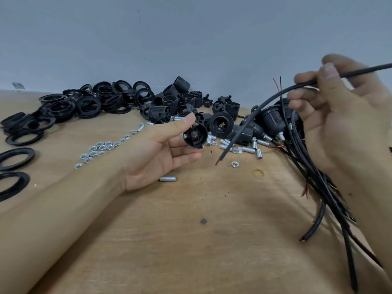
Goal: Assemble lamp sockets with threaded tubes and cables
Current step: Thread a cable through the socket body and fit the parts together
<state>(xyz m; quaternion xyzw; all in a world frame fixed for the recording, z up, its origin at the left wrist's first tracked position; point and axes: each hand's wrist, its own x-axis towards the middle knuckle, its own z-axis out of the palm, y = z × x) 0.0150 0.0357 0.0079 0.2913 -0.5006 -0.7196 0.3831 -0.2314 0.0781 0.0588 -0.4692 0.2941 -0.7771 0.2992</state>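
My left grip pinched the socket cap; my right grip pinched the cable, whose frayed tip risked missing the hole.

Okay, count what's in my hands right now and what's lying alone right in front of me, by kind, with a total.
Black socket part, in the left hand: 1
Black cable, in the right hand: 1
Metal tube lying alone: 1
Metal nut lying alone: 1
Total: 4
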